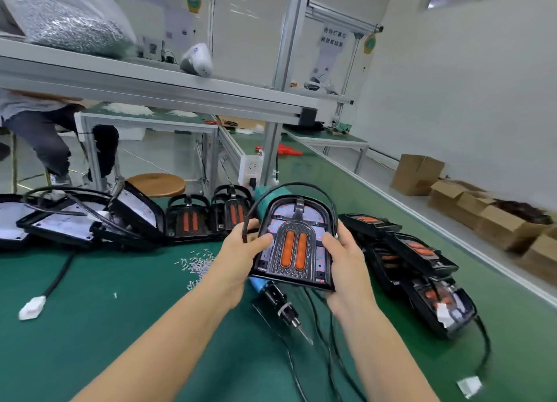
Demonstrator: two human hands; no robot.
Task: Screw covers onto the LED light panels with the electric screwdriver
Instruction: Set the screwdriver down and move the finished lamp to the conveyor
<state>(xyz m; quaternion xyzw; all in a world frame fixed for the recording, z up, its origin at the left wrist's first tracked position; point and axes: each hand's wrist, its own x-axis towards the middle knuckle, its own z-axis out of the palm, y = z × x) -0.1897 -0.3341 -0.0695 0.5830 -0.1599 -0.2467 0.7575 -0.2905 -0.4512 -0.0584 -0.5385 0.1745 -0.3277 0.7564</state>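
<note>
- Head view: I saw both hands holding one panel (pixel 297 242) up over the green bench (pixel 90 311), tilted towards the camera, its two orange strips facing me.
- The left hand (pixel 241 251) gripped the panel's left edge, thumb laid on the face, fingers curled behind; a black cable (pixel 301 186) looped over the panel's top past this hand.
- The right hand (pixel 343 257) clasped the right edge, thumb on the front.
- The screwdriver (pixel 278 302) lay on the bench just under the panel, tip pointing towards me, untouched.
- Loose screws (pixel 197 264) lay scattered left of the left wrist.
- Covered panels stood in a row (pixel 211 217) behind; more were piled (pixel 422 269) to the right; open panels (pixel 75 217) lay at the left.
- A white plug (pixel 31 308) rested near the left edge.
</note>
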